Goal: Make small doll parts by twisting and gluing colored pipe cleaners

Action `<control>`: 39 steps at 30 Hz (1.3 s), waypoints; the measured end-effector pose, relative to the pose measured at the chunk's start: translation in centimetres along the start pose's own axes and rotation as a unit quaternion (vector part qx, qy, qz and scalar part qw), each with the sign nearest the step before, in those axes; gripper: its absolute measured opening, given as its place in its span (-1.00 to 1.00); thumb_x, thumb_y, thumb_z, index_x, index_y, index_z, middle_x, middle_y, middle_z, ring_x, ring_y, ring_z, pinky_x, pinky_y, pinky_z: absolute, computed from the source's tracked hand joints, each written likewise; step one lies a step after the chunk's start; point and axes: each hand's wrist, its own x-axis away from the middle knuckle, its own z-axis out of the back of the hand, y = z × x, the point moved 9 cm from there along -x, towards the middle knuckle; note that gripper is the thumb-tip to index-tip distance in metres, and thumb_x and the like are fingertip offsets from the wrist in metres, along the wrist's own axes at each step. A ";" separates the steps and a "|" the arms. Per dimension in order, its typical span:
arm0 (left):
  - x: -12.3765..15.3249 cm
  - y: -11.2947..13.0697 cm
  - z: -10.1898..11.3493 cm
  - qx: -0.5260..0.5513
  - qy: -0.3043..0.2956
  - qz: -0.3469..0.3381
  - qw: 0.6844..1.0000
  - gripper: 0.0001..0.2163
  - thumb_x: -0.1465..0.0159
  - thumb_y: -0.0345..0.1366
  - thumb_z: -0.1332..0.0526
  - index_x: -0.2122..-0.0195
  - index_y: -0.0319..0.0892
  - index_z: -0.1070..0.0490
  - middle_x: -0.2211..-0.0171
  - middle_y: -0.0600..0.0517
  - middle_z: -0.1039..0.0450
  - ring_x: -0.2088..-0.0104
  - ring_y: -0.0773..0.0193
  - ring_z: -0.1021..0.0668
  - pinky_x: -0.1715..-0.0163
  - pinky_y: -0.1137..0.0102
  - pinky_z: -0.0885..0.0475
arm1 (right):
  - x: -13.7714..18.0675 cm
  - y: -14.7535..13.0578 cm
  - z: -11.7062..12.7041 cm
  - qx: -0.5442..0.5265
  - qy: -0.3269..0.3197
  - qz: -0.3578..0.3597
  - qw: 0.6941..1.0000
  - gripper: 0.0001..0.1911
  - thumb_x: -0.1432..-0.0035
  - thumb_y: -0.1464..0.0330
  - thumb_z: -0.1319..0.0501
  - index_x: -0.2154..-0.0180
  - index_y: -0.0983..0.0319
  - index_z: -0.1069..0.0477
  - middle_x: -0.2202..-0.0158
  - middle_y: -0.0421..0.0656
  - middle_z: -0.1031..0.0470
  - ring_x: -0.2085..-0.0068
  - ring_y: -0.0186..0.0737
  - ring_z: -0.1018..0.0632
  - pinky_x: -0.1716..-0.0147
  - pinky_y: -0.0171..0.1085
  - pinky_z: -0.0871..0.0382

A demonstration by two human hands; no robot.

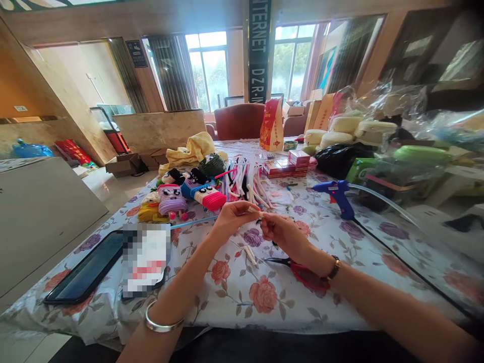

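My left hand (237,218) and my right hand (285,234) meet above the middle of the table, fingertips pinched close together. Between them is a small white piece (254,209), too small to make out fully. Just below lie short white fuzzy strips (250,255). Scissors with red handles (310,276) rest partly under my right wrist, their dark blades pointing left. Beyond my hands is a bundle of white, pink and black pipe cleaners (245,184). A light blue stick (194,222) lies by my left hand.
A blue glue gun (338,195) with a clear stick and black cable lies right. Yarn dolls (172,200), a phone (88,267) and a blurred-out item (147,262) are left. Small red boxes (298,159), a red paper bag (271,126) and plastic-wrapped goods (378,131) stand behind.
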 end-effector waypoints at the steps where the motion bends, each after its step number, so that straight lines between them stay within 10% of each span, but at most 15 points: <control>1: 0.0 0.0 0.0 -0.003 0.000 -0.001 1.000 -0.78 0.12 -0.26 -0.43 0.45 -0.24 -0.53 0.49 0.05 -0.50 0.45 0.36 -0.49 0.36 0.46 -0.41 | 0.0 0.1 -0.1 -0.007 -0.006 -0.008 1.000 -0.69 0.11 0.19 -0.33 0.60 0.28 -0.35 0.63 -0.28 -0.30 0.62 -0.48 -0.22 0.59 -0.37 -0.10; 39: 0.8 -1.0 -1.5 0.131 -0.075 0.053 0.987 -0.78 0.07 -0.22 -0.42 0.56 -0.27 -0.48 0.56 0.04 -0.44 0.52 0.35 -0.47 0.41 0.42 -0.37 | 0.5 -0.7 -0.8 0.130 -0.026 0.085 0.987 -0.64 -0.05 0.09 -0.22 0.53 0.24 -0.33 0.56 -0.26 -0.25 0.51 -0.40 -0.27 0.51 -0.34 -0.16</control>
